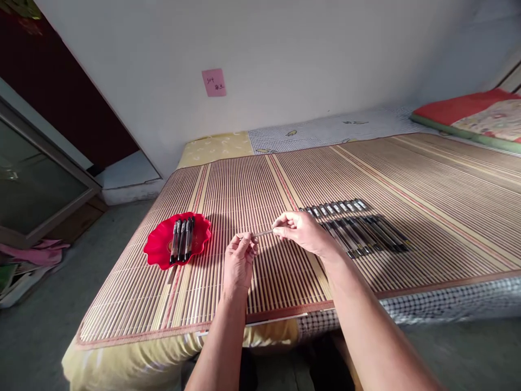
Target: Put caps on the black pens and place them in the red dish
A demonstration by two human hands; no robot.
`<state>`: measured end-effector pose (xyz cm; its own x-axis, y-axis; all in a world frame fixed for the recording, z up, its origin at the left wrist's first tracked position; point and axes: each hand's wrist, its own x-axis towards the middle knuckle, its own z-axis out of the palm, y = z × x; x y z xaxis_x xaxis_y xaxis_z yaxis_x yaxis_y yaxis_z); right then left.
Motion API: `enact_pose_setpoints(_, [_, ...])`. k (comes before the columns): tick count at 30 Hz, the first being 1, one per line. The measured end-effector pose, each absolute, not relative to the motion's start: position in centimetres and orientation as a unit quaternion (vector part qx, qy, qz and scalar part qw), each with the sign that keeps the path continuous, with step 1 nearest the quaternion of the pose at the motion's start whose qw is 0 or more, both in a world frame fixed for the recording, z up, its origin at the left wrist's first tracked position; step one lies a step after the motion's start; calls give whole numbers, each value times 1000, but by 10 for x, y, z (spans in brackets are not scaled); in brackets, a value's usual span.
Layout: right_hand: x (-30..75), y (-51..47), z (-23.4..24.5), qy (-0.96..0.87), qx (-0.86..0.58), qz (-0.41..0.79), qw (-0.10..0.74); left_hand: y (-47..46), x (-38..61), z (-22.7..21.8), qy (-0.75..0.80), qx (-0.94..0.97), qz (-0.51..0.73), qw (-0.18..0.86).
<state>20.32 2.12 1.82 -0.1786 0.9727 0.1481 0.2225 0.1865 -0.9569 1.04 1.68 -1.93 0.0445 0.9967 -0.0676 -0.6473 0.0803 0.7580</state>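
Between my two hands runs a thin, light-coloured pen piece point(264, 233), held nearly level above the mat. I cannot tell whether it is a barrel or a refill. My left hand point(239, 255) pinches its left end, and the fingertips of my right hand point(299, 231) close on the other end. To the right, several dark pen bodies point(368, 236) lie side by side, partly behind my right hand. Beyond them is a row of short black pieces that look like pen caps point(336, 208). Several capped black pens point(182, 239) rest in a red scalloped plate point(157, 247) on the left.
A striped bamboo mat point(244, 190) covers the bed, with its front edge close to me. Folded red and floral bedding point(468, 114) lies at the far right. A pink note point(214, 82) is stuck on the wall. A glass-panelled door point(36, 179) stands at left.
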Motion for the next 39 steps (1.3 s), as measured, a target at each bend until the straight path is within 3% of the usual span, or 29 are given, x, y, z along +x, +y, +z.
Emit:
enact_pose_setpoints(5, [210,23,23,-595,-443,430,514,14,11,-18,319,361,534,695])
enact_pose_setpoints(11, [202,24,22,-577,-427,443,536,10,13,-19,332,466,457,681])
enact_pose_setpoints(14, [191,24,20,-567,-431,452,537,12,12,-21,346,438,480,677])
enact_pose_setpoints(18, [179,23,18,-614,-515,389,454,21,7,-23,365,312,564,671])
enact_pose_setpoints(23, [194,29,10,-600,-737,127,284,26,3,-25,377,222,601,669])
enact_pose_setpoints(27, [213,35,0,-585,-785,78,186,24,5,-27,355,217,595,687])
enact_pose_setpoints(39, [195,34,-8,-629,-722,113,266,14,11,-21,338,319,561,685])
